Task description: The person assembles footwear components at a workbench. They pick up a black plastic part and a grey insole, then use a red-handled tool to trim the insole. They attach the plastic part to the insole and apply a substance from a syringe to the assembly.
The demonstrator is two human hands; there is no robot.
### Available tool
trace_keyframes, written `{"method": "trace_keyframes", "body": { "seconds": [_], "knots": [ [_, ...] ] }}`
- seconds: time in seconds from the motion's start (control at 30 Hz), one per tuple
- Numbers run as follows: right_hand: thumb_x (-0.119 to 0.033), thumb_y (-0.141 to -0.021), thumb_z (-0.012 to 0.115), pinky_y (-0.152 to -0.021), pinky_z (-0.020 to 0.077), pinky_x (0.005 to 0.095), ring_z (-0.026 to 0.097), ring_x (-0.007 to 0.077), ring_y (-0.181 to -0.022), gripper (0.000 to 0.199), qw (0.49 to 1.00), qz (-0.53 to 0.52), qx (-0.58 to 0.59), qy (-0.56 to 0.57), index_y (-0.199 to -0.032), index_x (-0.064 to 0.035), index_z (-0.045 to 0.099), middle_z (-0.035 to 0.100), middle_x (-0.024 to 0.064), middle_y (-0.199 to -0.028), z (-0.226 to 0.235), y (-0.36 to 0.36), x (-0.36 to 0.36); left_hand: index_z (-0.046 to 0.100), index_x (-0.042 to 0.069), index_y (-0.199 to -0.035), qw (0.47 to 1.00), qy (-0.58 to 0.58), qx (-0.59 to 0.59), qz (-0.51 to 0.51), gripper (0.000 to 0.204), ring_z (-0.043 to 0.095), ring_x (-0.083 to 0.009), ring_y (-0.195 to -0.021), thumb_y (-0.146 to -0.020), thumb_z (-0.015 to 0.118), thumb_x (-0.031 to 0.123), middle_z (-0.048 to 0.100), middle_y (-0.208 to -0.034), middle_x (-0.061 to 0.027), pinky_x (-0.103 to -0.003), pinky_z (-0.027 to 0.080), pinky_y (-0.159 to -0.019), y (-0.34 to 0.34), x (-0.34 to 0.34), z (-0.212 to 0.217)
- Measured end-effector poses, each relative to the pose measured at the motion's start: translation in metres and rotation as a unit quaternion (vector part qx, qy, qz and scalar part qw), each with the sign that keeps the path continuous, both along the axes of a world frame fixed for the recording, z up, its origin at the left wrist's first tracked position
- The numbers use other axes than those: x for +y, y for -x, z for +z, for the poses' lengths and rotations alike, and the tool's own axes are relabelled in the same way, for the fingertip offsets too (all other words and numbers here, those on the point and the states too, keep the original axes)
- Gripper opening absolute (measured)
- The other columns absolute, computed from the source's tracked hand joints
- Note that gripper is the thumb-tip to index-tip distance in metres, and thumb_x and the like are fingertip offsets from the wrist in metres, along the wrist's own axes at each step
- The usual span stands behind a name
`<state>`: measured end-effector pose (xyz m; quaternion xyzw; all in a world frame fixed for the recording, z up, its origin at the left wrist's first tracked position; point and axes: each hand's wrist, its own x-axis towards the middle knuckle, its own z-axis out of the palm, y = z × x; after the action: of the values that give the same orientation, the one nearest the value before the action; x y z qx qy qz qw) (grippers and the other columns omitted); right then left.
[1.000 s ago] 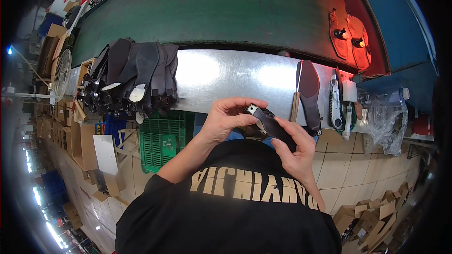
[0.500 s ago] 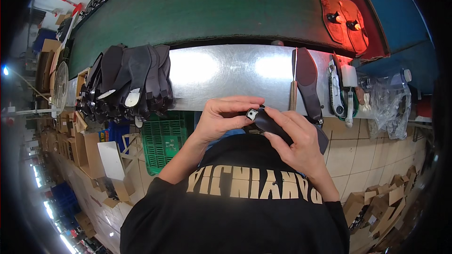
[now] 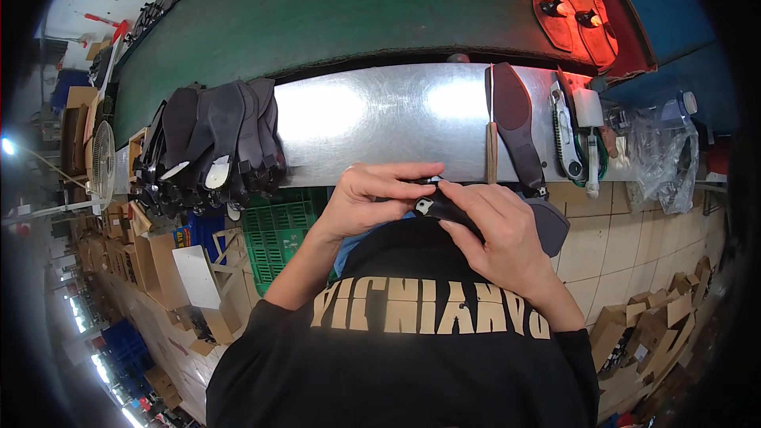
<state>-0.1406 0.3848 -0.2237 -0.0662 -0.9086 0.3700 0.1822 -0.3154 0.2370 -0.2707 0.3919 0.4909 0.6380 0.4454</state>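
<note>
In front of my chest, both hands hold a dark shoe sole (image 3: pixel 550 226), its wide end showing beyond my right wrist. Its narrow heel end has a small white piece with a dark hole, beside the fingers of my left hand (image 3: pixel 379 200). That hand is closed, fingertips pinching the heel end. My right hand (image 3: pixel 499 230) wraps round the sole's middle, thumb below and fingers on top, with its fingertips close to the left ones. The palms and fingers cover much of the sole. Another dark sole (image 3: pixel 517 115) lies on the metal ledge (image 3: pixel 388 123) ahead.
A pile of dark soles (image 3: pixel 210 131) sits at the ledge's left. On the right lie a wooden-handled thin tool (image 3: pixel 491 150), a utility knife (image 3: pixel 564 139), a white-headed tool (image 3: pixel 588 111) and a plastic bag (image 3: pixel 670 154). Beyond is a green belt (image 3: pixel 317 16); below, a green crate (image 3: pixel 273 226).
The held sole has tilted a little, so less of its white heel end shows. Both hands stay on it, with the fingertips slightly shifted. The view has turned slightly.
</note>
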Motion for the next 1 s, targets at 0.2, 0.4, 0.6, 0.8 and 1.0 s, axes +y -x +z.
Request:
{"method": "trace_keyframes", "body": {
  "seconds": [0.2,0.4,0.6,0.8,1.0],
  "knots": [
    [-0.008,-0.075,0.07,-0.074,0.0483,0.0373,0.06,0.0295,-0.081,0.042,1.0,0.002,-0.006,0.005,-0.115,-0.0012,0.059,0.062,0.0123,-0.091,0.0,0.001,0.0,0.071,0.003,-0.104,0.999,-0.004,0.032,0.0,0.04,0.064,-0.0161,-0.096,-0.072,0.055,-0.014,0.062,-0.121,-0.0184,-0.024,0.051,-0.076,-0.004,0.002,0.005],
    [-0.006,-0.077,0.068,-0.07,0.0496,0.0359,0.063,0.0296,-0.079,0.038,0.991,-0.033,-0.029,0.127,-0.113,-0.002,0.059,0.063,0.0133,-0.088,-0.011,0.006,0.001,0.066,0.002,-0.114,0.996,0.054,-0.036,0.062,0.042,0.063,-0.0201,-0.103,-0.076,0.054,-0.011,0.059,-0.126,-0.018,-0.027,0.054,-0.079,-0.017,0.004,-0.004],
    [-0.004,-0.077,0.066,-0.069,0.0502,0.0322,0.065,0.0258,-0.081,0.018,0.975,-0.043,-0.042,0.215,-0.096,-0.0042,0.065,0.064,0.0118,-0.09,-0.03,0.006,0.001,0.059,0.004,-0.124,0.975,0.15,-0.155,0.05,0.044,0.063,-0.0164,-0.103,-0.083,0.047,-0.008,0.057,-0.129,-0.0123,-0.025,0.058,-0.074,-0.019,0.003,-0.005],
    [-0.006,-0.074,0.07,-0.066,0.0489,0.0342,0.062,0.026,-0.076,0.016,0.989,-0.015,-0.045,0.142,-0.09,-0.0065,0.067,0.061,0.0083,-0.084,-0.025,0.009,0.001,0.059,0.004,-0.124,0.976,0.158,-0.143,0.054,0.045,0.064,-0.0153,-0.1,-0.082,0.049,-0.008,0.058,-0.127,-0.0116,-0.025,0.058,-0.074,-0.019,0.003,-0.001],
    [-0.009,-0.07,0.074,-0.066,0.0462,0.0351,0.059,0.0247,-0.076,0.024,0.994,0.018,-0.049,0.098,-0.092,-0.009,0.066,0.056,0.0059,-0.082,-0.024,0.011,0.003,0.062,0.002,-0.12,0.97,0.187,-0.132,0.077,0.043,0.064,-0.013,-0.096,-0.079,0.052,-0.008,0.063,-0.12,-0.0103,-0.024,0.058,-0.072,-0.021,0.007,0.0]
  ]
}}
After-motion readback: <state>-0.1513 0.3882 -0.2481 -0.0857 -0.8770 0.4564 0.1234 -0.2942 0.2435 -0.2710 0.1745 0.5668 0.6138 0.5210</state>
